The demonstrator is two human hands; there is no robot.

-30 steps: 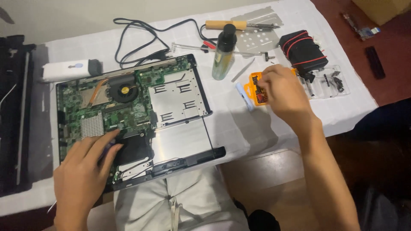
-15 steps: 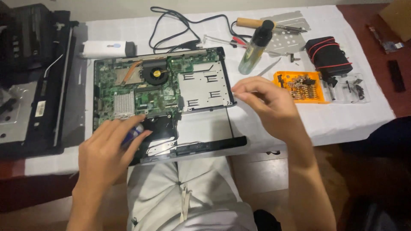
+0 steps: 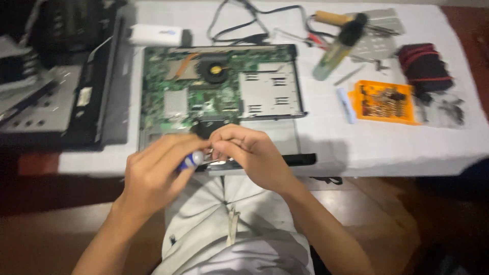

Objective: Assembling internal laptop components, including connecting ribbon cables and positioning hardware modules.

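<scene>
An opened laptop base (image 3: 270, 86) with a green circuit board (image 3: 168, 99) and a round fan (image 3: 215, 70) lies on the white table (image 3: 326, 142). My left hand (image 3: 155, 173) grips a small screwdriver with a blue and white handle (image 3: 190, 160) at the laptop's near edge. My right hand (image 3: 252, 153) is right beside it, fingers pinched together at the screwdriver's front end; what they pinch is hidden. Both hands cover the near part of the laptop.
An orange screwdriver-bit case (image 3: 384, 102) and a black and red pouch (image 3: 423, 66) lie to the right. A clear bottle (image 3: 336, 48), a wooden-handled tool (image 3: 331, 19) and black cables (image 3: 239, 30) lie at the back. Dark laptop parts (image 3: 61, 97) sit at the left.
My right hand came from the orange bit case over to the left hand at the laptop's near edge. The left hand lifted the screwdriver. The camera view shifted right and closer.
</scene>
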